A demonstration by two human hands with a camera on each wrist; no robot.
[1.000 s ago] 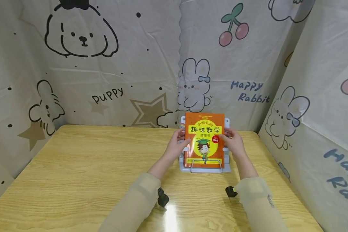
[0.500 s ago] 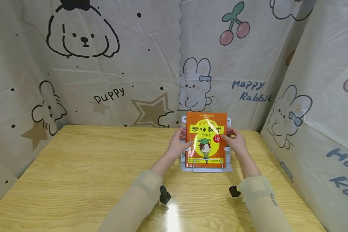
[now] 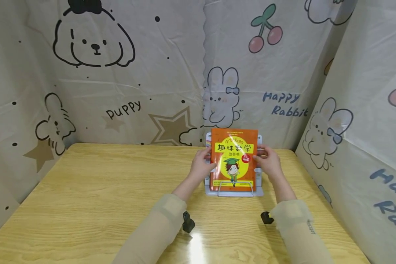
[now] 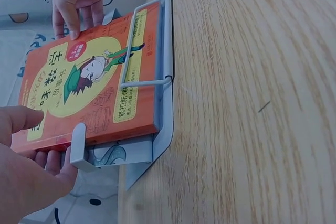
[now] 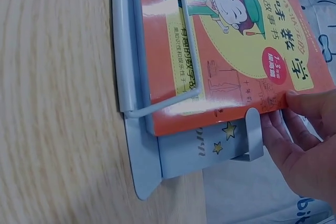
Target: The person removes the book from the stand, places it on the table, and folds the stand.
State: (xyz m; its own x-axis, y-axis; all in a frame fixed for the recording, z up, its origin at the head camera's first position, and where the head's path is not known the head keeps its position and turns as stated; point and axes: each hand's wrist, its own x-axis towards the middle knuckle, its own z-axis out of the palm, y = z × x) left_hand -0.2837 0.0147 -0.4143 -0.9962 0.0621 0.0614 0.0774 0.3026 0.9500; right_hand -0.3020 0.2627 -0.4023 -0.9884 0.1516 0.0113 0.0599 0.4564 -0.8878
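An orange and yellow children's book (image 3: pixel 235 174) stands upright, leaning back on a pale blue-grey metal book stand (image 3: pixel 211 193). A bent wire holder (image 4: pixel 143 84) crosses the lower part of its cover. My left hand (image 3: pixel 200 165) grips the book's left edge, thumb on the cover and fingers behind it. On the opposite edge, my right hand (image 3: pixel 271 163) pinches the book, its thumb (image 5: pixel 304 100) at the cover's rim and the other fingers behind. Beside each hand, a side clip of the stand shows, the left clip (image 4: pixel 77 142) and the right clip (image 5: pixel 254 129).
The stand is on a wood-grain table (image 3: pixel 112 190), toward its back right. A printed cloth (image 3: pixel 171 73) with cartoon animals hangs behind, close to the book's top, and another cloth side (image 3: pixel 359 146) runs along the right. Black wrist cameras (image 3: pixel 188 222) are on both sleeves.
The book has shifted slightly to the right on the stand. My right thumb has slid from over the cover out to its edge. My left hand keeps its grip.
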